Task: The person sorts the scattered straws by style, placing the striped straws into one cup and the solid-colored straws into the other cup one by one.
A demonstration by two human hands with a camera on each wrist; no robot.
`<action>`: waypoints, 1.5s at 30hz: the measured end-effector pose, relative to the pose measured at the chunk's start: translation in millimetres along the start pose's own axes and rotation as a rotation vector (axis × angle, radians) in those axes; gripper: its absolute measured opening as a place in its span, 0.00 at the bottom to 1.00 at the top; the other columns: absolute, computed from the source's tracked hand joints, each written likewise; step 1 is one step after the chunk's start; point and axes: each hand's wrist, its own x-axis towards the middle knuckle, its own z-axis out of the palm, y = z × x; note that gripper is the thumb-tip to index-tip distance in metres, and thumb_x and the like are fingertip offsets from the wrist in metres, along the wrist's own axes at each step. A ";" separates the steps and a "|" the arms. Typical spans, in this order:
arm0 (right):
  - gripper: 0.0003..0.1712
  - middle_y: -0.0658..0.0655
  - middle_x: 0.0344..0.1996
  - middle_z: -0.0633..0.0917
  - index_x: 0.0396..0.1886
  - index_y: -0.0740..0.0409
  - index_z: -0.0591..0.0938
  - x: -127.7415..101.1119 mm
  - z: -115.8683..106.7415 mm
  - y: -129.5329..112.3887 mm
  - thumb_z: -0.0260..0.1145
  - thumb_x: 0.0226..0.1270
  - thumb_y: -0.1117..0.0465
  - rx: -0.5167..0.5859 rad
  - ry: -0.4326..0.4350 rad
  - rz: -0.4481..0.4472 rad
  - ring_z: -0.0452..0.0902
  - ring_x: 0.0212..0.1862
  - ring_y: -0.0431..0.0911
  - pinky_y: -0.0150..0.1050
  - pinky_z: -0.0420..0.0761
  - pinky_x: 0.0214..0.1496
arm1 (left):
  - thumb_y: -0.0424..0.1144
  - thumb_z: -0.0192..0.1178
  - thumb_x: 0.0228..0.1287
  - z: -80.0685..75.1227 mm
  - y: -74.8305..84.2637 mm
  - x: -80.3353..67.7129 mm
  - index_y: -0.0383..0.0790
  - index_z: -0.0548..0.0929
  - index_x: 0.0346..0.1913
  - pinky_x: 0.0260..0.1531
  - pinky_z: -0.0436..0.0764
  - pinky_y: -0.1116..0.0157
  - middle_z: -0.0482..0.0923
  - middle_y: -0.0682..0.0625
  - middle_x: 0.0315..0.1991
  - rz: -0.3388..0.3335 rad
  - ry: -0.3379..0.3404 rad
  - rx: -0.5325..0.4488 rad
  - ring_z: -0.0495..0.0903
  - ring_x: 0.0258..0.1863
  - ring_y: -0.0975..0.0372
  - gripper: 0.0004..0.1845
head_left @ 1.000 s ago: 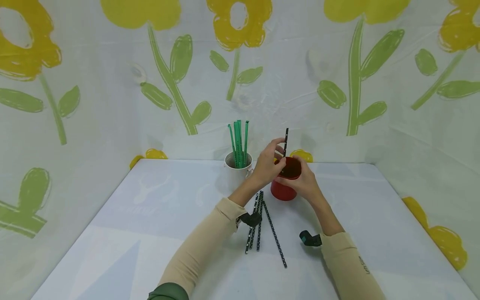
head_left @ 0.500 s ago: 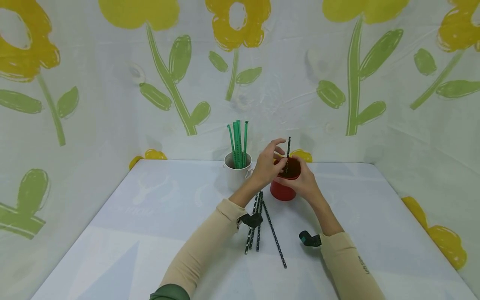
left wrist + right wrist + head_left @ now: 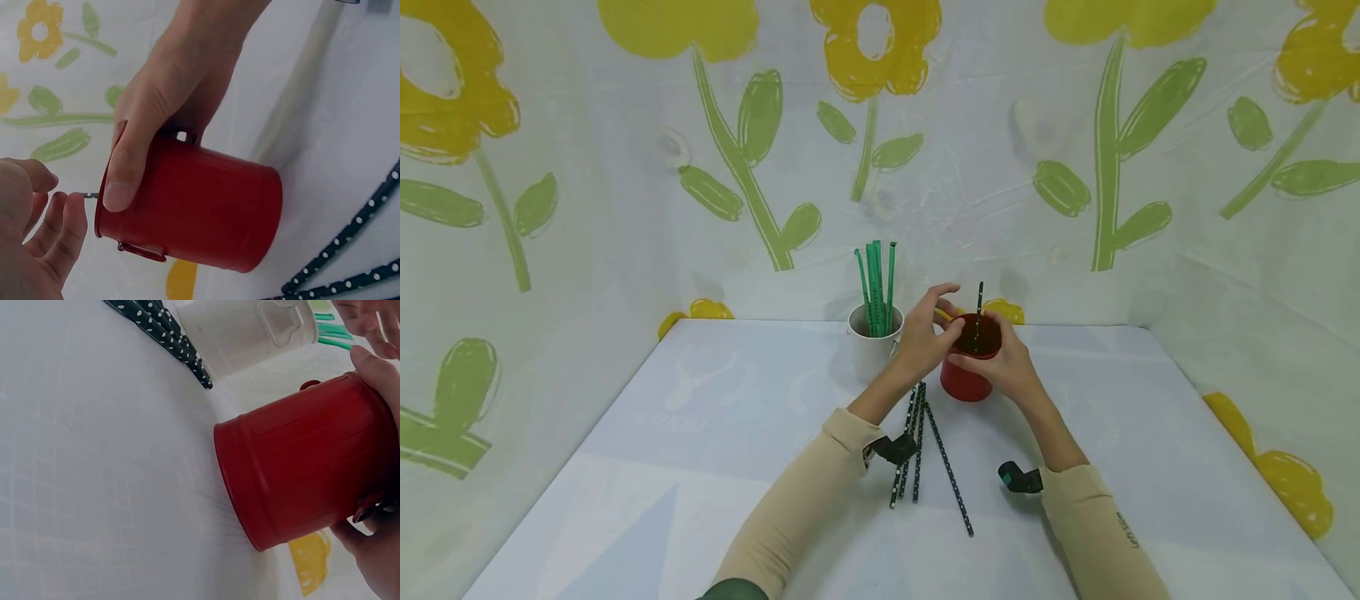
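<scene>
My right hand (image 3: 1013, 360) grips the red bucket (image 3: 966, 385) by its rim, thumb on the near side. Inside stands one black straw with white dots (image 3: 980, 298), its top end sticking up above the rim. My left hand (image 3: 922, 333) is just left of the rim, fingers parted and loosely bent, holding nothing. In the left wrist view the straw's tip (image 3: 90, 195) shows between the left fingers and the red bucket (image 3: 200, 203), apart from the fingertips. Several more black dotted straws (image 3: 949, 468) lie on the table below the hands.
A white bucket (image 3: 867, 354) with several green straws (image 3: 877, 287) stands left of the red one, close to my left hand. Behind the white table (image 3: 700, 392) hangs a flower-printed sheet (image 3: 970, 167). Small black cameras (image 3: 1021, 477) sit at both wrists.
The black straw has dropped lower into the red bucket and now leans free of my left hand. That hand has let go and drawn back left. My right hand keeps its grip.
</scene>
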 end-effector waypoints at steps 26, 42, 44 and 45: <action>0.57 0.61 0.68 0.70 0.75 0.55 0.55 -1.5 -0.3 -3.5 0.78 0.51 0.46 -0.025 0.019 0.025 0.66 0.68 0.58 0.59 0.79 0.59 | 0.35 0.64 0.63 -15.0 -27.6 -54.2 0.40 0.74 0.61 0.33 0.83 0.74 0.80 0.45 0.37 -0.113 -0.019 0.059 0.81 0.29 0.60 0.23; 0.59 0.61 0.68 0.70 0.75 0.54 0.55 -0.8 1.6 -0.3 0.77 0.51 0.44 -0.029 0.008 0.049 0.66 0.68 0.58 0.59 0.79 0.59 | 0.43 0.67 0.62 -30.7 -35.9 -90.1 0.41 0.74 0.61 0.36 0.81 0.72 0.82 0.45 0.41 -0.209 -0.284 0.195 0.82 0.34 0.60 0.26; 0.59 0.61 0.67 0.70 0.75 0.54 0.55 -0.6 1.5 0.1 0.78 0.51 0.44 -0.028 0.011 0.044 0.66 0.68 0.58 0.59 0.79 0.58 | 0.43 0.67 0.62 -32.3 -34.9 -92.0 0.41 0.74 0.61 0.35 0.81 0.73 0.82 0.45 0.40 -0.207 -0.290 0.210 0.81 0.33 0.60 0.26; 0.58 0.61 0.67 0.70 0.75 0.54 0.55 -0.5 1.5 -0.1 0.78 0.51 0.44 -0.027 0.011 0.043 0.66 0.68 0.58 0.59 0.80 0.58 | 0.43 0.68 0.62 -33.3 -34.0 -92.7 0.41 0.74 0.61 0.34 0.80 0.73 0.82 0.46 0.40 -0.208 -0.293 0.218 0.81 0.33 0.60 0.26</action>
